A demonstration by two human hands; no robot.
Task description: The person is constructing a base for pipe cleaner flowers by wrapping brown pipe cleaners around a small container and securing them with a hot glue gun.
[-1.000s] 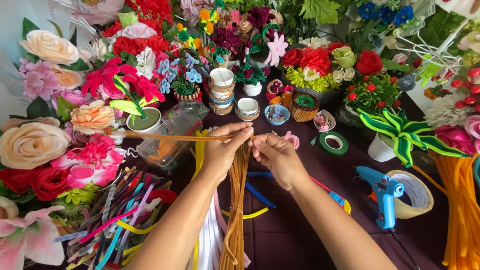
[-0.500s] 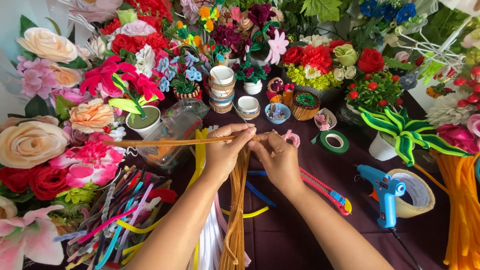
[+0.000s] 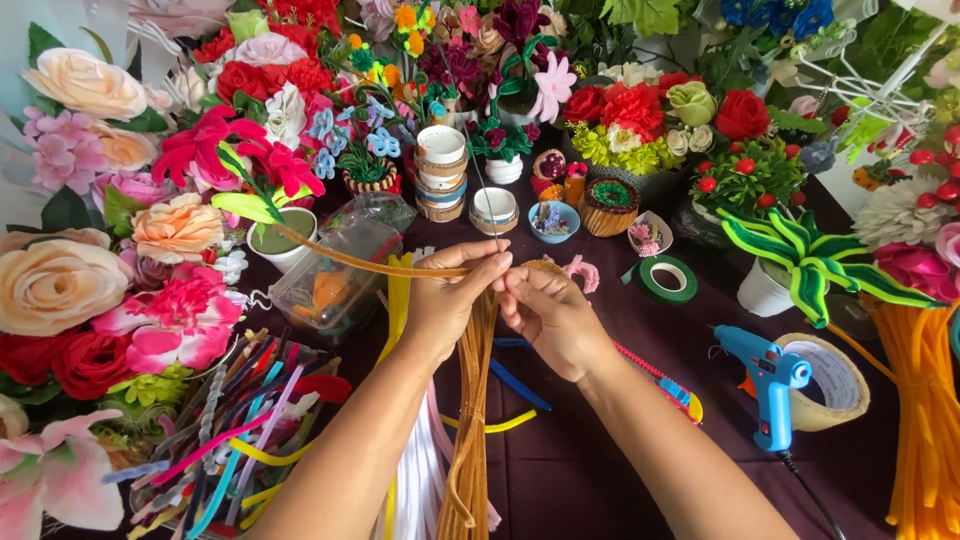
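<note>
My left hand (image 3: 450, 300) and my right hand (image 3: 548, 315) meet at the middle of the table, both pinching one tan pipe cleaner (image 3: 360, 262) that runs out to the left from my fingers. Its near end sits between my right fingertips. Under my hands a bundle of tan pipe cleaners (image 3: 470, 430) lies lengthwise toward me, beside white ones (image 3: 418, 480) and yellow ones (image 3: 398, 300).
Handmade flowers (image 3: 200, 150) crowd the left and far sides. A clear plastic box (image 3: 335, 275), stacked tape rolls (image 3: 441, 172), a green tape roll (image 3: 667, 278), a blue glue gun (image 3: 768, 390), a wide tape roll (image 3: 830, 380), orange stems (image 3: 925, 420) and mixed pipe cleaners (image 3: 230, 440) surround my hands.
The tan pipe cleaner's far end has tilted upward at the left. My hands have stayed at about the same spot, fingers working at its near end.
</note>
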